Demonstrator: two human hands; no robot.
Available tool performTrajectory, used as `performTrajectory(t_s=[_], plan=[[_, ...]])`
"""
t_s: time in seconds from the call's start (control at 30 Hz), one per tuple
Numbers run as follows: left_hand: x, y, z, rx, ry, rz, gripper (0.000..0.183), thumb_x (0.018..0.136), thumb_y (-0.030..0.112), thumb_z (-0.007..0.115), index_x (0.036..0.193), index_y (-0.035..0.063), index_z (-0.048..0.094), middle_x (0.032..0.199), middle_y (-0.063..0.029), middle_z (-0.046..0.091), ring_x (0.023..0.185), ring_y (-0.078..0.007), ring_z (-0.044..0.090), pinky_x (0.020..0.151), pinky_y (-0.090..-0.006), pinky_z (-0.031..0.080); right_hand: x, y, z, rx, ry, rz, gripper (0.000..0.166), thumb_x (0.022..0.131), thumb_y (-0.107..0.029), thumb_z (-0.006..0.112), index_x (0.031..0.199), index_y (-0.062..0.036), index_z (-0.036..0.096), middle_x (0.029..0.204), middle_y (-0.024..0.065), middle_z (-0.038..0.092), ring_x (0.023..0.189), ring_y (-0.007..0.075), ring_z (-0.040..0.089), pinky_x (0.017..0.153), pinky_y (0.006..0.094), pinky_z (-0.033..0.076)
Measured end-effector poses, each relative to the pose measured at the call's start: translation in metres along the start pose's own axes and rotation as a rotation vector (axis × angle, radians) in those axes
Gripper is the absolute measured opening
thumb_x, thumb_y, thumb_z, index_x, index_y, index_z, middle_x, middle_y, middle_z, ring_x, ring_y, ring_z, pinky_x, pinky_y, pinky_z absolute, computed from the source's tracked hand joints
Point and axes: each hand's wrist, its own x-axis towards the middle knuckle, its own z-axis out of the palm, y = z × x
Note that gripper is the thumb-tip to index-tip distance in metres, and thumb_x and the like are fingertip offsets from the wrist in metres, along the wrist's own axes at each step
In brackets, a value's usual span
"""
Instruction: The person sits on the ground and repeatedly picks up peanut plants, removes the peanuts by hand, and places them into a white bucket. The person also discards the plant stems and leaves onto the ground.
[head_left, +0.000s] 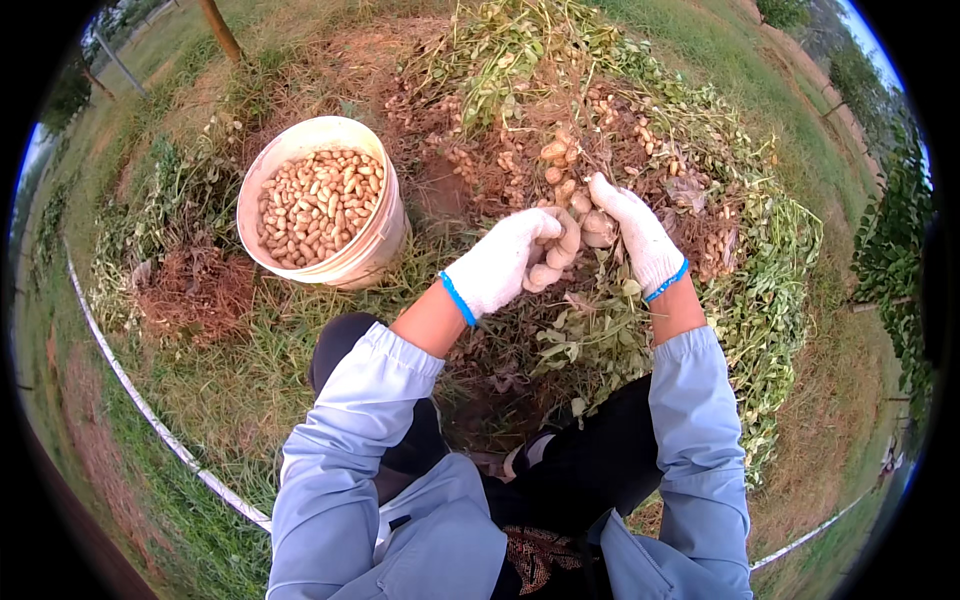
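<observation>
My left hand (529, 255), in a white knit glove with a blue cuff, curls its soiled fingers beside a cluster of peanut pods (562, 154). My right hand (634, 229), gloved alike, grips the root end of a peanut plant right of that cluster. Both hands are close together, and the leafy stems (600, 330) hang below them. Whether the left fingers close on a pod cannot be told. A white plastic bucket (367, 259) to the left holds many loose peanuts (322, 202) in their shells.
Pulled peanut plants (510, 67) with pods and roots lie heaped ahead and to the right. Another root clump (199, 292) lies left of the bucket. A white hose or pipe (165, 435) curves through the grass at the left. A wooden post (220, 30) stands beyond.
</observation>
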Motion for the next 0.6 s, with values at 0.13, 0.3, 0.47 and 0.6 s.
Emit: performTrajectory(t_s=[0.13, 0.3, 0.47, 0.6], plan=[[-0.008, 0.013, -0.022, -0.028, 0.097, 0.092, 0.032, 0.091, 0.026, 0.051, 0.112, 0.0035, 0.062, 0.092, -0.0077, 0.063, 0.058, -0.0115, 0.047, 0.045, -0.0215, 0.031, -0.001, -0.001, -0.006, 0.132, 0.011, 0.113, 0.046, 0.099, -0.046, 0.065, 0.111, -0.0016, 0.069, 0.080, 0.0021, 0.064, 0.065, 0.0159, 0.060, 0.066, 0.0389, 0.058], [-0.019, 0.051, -0.061, -0.311, 0.083, 0.259, 0.021, 0.105, 0.027, 0.051, 0.102, 0.0070, 0.056, 0.083, 0.0014, 0.048, 0.061, -0.0075, 0.040, 0.047, -0.0206, 0.032, -0.002, 0.000, -0.013, 0.178, -0.010, 0.084, 0.049, 0.101, -0.046, 0.060, 0.108, 0.0018, 0.068, 0.063, -0.0014, 0.054, 0.057, 0.0138, 0.052, 0.066, 0.0399, 0.055], [-0.055, 0.092, -0.112, -1.014, 0.308, 0.846, 0.061, 0.104, 0.043, 0.053, 0.135, -0.0079, 0.045, 0.115, -0.0242, 0.064, 0.096, -0.0298, 0.070, 0.074, -0.0318, 0.063, 0.006, 0.010, -0.028, 0.252, -0.049, 0.091, 0.047, 0.104, -0.042, 0.054, 0.122, 0.0008, 0.065, 0.096, 0.0106, 0.069, 0.083, 0.0278, 0.068, 0.064, 0.0454, 0.060], [-0.048, 0.086, -0.100, -0.823, 0.575, 0.693, 0.059, 0.105, 0.041, 0.055, 0.137, -0.0078, 0.046, 0.126, -0.0232, 0.063, 0.098, -0.0288, 0.067, 0.079, -0.0327, 0.063, 0.010, 0.012, -0.026, 0.241, -0.083, 0.054, 0.047, 0.104, -0.042, 0.054, 0.123, 0.0002, 0.065, 0.102, 0.0129, 0.072, 0.087, 0.0310, 0.072, 0.064, 0.0446, 0.060]])
